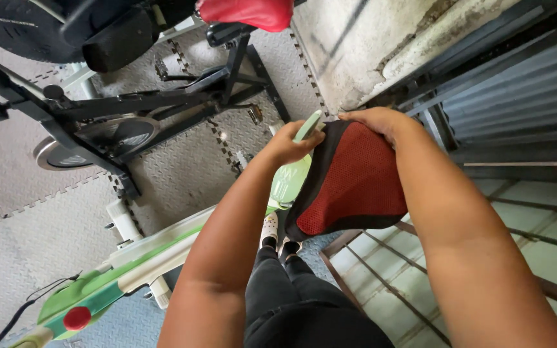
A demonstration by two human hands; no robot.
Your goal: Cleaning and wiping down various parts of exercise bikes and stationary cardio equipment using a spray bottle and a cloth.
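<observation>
A red mesh seat cover (352, 183) with a black border hangs between both my hands. My left hand (289, 143) pinches its left edge right at the pale green saddle (309, 126) of a green and white exercise bike (143, 261). The cover's top right edge is gripped by my right hand (376, 120), close to the concrete wall. My legs in dark trousers and light shoes stand below the cover.
A black exercise bike (117, 106) stands at the upper left on grey textured floor mats (27, 245). A red padded seat (246, 13) shows at the top. A concrete wall (356, 45), metal bars and a corrugated sheet (517, 96) lie to the right.
</observation>
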